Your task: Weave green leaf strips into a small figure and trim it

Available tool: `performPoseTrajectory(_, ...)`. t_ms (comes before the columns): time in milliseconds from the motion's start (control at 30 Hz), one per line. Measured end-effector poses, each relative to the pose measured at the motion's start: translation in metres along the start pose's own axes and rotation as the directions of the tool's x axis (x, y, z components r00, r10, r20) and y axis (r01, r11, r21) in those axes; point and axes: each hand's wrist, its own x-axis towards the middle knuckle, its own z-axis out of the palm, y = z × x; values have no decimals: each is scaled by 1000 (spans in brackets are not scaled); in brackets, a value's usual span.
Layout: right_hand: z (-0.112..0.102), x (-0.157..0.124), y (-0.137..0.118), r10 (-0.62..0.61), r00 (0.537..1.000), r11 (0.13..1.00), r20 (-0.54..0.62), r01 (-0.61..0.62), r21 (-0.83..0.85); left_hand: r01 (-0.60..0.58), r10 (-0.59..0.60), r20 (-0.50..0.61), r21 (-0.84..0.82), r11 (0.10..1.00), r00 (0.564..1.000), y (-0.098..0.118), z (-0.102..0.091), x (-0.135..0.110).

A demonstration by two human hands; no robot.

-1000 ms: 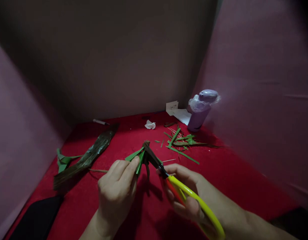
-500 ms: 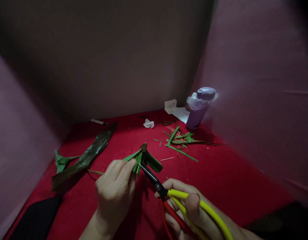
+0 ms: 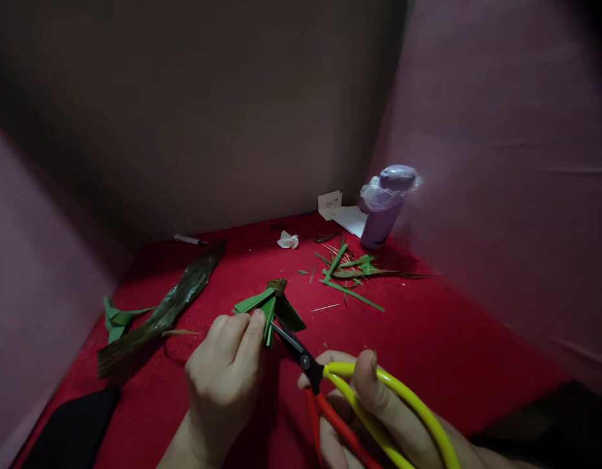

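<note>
Between the closed fingers of my left hand (image 3: 225,374) is a folded green leaf piece (image 3: 252,301), with a brown bound top and several strips fanning downward. My right hand (image 3: 379,410) grips a pair of scissors (image 3: 305,361) with one yellow and one red handle and black blades. The blade tips reach in among the hanging strips, just right of my left fingertips. Whether they touch a strip, I cannot tell. My left palm and thumb are hidden behind the back of the hand.
On the red cloth (image 3: 428,339) lie a long dark leaf (image 3: 178,299), a folded green leaf piece (image 3: 118,320), leaf scraps (image 3: 350,273) with toothpicks, a crumpled tissue (image 3: 288,240) and a pen-like white object (image 3: 187,240). A purple tumbler (image 3: 382,218) stands back right, beside white papers (image 3: 350,218).
The leaf piece has tilted slightly, and its bound top has shifted a little left. The scissors have moved slightly left and down; my right thumb has lifted on the yellow handle.
</note>
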Motion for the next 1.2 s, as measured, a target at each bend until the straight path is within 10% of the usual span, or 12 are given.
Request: performPoseTrajectory(1200, 37, 47, 43, -162, 978, 973, -132, 181, 142, 64, -64, 8, 14, 998, 998, 0, 5, -5)
